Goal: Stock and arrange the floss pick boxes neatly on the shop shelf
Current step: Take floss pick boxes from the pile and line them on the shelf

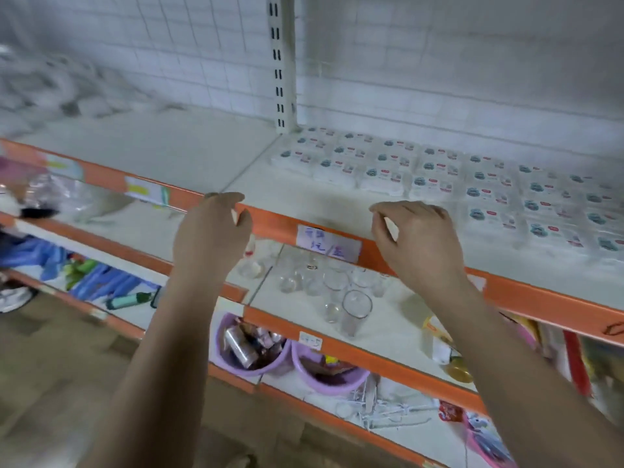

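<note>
On the far left, the lower shelves hold a blur of blue and green goods (101, 282), too smeared to name. Moving right, the left hand (211, 231) hangs in front of the orange shelf edge (270, 221), its grip released: fingers curled loosely with nothing between them. Below and between the two arms sit clear drinking glasses (337, 288) on the next shelf down, and under them two purple tubs (290, 363) of small goods. A handwritten price label (329, 243) is stuck on the orange edge between the hands. The right hand (418, 238) hovers at the same height, also empty, thumb and fingertips pinched lightly toward each other but closed on nothing. To its right and behind, the floss pick boxes (489, 194) lie flat on the top shelf (209, 157) in tidy rows running from the upright post out to the right edge of view; the left part of this shelf is bare. The rows look largely set already, so what remains is probably more stock or squaring. The boxes seem small, light and fairly stiff, with a clear glossy wrap that may slide easily, so one nudge could shift its neighbours. Each is best pinched by its two long sides, or pushed gently on a flat side to align it.
</note>
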The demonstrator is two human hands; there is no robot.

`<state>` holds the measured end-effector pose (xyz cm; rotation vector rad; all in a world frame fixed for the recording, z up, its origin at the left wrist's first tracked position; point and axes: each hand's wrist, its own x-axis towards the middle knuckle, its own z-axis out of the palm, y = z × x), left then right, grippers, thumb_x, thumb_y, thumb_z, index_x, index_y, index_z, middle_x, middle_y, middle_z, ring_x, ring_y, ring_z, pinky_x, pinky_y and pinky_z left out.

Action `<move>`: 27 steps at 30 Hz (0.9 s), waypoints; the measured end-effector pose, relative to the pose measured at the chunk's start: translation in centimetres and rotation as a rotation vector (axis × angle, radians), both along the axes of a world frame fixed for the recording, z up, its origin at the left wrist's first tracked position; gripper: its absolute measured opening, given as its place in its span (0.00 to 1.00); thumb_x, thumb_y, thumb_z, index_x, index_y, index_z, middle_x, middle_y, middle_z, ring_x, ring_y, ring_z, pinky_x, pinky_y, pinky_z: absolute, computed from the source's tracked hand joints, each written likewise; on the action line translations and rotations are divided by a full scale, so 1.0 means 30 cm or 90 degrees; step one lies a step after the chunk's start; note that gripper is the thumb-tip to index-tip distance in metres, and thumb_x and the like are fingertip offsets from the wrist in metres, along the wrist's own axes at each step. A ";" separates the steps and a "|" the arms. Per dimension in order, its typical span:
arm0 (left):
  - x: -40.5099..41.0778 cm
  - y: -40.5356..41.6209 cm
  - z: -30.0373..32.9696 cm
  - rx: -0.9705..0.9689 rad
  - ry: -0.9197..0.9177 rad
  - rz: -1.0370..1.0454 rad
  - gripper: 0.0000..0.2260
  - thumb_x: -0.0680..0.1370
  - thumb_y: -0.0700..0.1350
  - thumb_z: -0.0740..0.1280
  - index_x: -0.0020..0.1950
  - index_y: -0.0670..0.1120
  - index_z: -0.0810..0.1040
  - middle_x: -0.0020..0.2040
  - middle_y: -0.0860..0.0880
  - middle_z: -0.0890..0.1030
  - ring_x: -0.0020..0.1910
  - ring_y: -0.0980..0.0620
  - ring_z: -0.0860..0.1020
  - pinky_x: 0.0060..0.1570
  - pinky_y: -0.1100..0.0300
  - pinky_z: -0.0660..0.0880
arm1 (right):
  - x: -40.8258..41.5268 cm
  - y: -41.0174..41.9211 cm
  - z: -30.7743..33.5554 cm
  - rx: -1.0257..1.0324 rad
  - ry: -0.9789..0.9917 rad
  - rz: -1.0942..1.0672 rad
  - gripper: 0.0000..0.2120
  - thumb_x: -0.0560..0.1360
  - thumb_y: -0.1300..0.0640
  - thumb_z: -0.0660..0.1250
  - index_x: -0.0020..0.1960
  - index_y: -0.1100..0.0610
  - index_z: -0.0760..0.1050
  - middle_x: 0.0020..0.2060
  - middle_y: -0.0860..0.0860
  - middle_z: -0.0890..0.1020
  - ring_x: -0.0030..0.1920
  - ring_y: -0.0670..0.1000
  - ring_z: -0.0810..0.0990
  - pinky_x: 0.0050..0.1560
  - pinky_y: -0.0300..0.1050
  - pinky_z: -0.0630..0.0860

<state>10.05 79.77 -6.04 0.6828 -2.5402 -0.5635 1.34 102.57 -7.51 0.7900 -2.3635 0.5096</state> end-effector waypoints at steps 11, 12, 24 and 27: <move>0.296 -0.897 0.036 -0.068 -0.058 0.058 0.16 0.77 0.44 0.62 0.64 0.48 0.75 0.59 0.46 0.78 0.58 0.46 0.75 0.55 0.56 0.70 | 0.142 -1.034 0.075 0.024 -0.159 0.168 0.13 0.77 0.53 0.59 0.56 0.52 0.78 0.52 0.52 0.81 0.53 0.55 0.77 0.54 0.52 0.72; 0.311 -0.960 0.041 -0.069 -0.065 0.064 0.16 0.77 0.44 0.62 0.65 0.48 0.74 0.59 0.46 0.78 0.58 0.47 0.75 0.53 0.56 0.70 | 0.154 -1.110 0.080 0.030 -0.170 0.178 0.13 0.77 0.52 0.58 0.56 0.52 0.78 0.51 0.52 0.81 0.52 0.55 0.77 0.53 0.51 0.73; 0.184 -1.645 0.002 -0.081 -0.087 0.080 0.17 0.77 0.45 0.62 0.66 0.48 0.73 0.60 0.46 0.78 0.57 0.47 0.76 0.53 0.56 0.71 | -0.066 -1.885 0.140 0.125 -0.154 0.245 0.14 0.78 0.52 0.57 0.59 0.50 0.76 0.53 0.51 0.79 0.54 0.54 0.75 0.50 0.46 0.70; 0.070 -1.820 -0.005 -0.121 -0.102 0.070 0.16 0.78 0.45 0.62 0.66 0.48 0.73 0.61 0.45 0.76 0.57 0.45 0.75 0.53 0.54 0.71 | -0.220 -2.082 0.138 0.138 -0.155 0.229 0.15 0.77 0.51 0.58 0.61 0.50 0.75 0.57 0.52 0.79 0.57 0.55 0.75 0.52 0.48 0.72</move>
